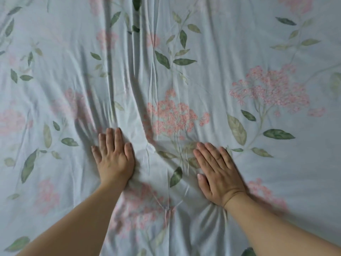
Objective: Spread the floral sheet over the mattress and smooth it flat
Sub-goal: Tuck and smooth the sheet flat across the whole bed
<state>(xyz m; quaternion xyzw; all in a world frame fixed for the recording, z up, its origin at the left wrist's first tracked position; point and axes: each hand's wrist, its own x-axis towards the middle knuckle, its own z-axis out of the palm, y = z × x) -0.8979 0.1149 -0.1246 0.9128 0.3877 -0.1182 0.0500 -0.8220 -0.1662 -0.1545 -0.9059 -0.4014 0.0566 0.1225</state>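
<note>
A: Entry, head view. Where is the floral sheet (239,43)?

B: It fills the whole frame, pale blue with pink flower clusters and green leaves. No mattress surface shows; the sheet covers everything in view.

A: Left side first.

B: Left third of the frame: shallow ripples, leaf sprays, faint pink blooms. The print there is blurred. The left hand (114,159) lies palm down at lower centre-left, fingers straight and a little spread, flat on the cloth, gripping nothing.

A: Centre?

B: Long folds run from the top centre of the frame down toward the left hand's fingertips. A bunched ridge of fabric stands between the two hands, with small creases just right of the left palm.

A: Right side.

B: The right hand (219,174) lies palm down at lower centre-right, fingers extended and close together, angled toward the upper left, pressing on the sheet, nothing held. Gathers fan out below its wrist. Right of it the fabric looks smoother, with a large pink cluster at middle right.
</note>
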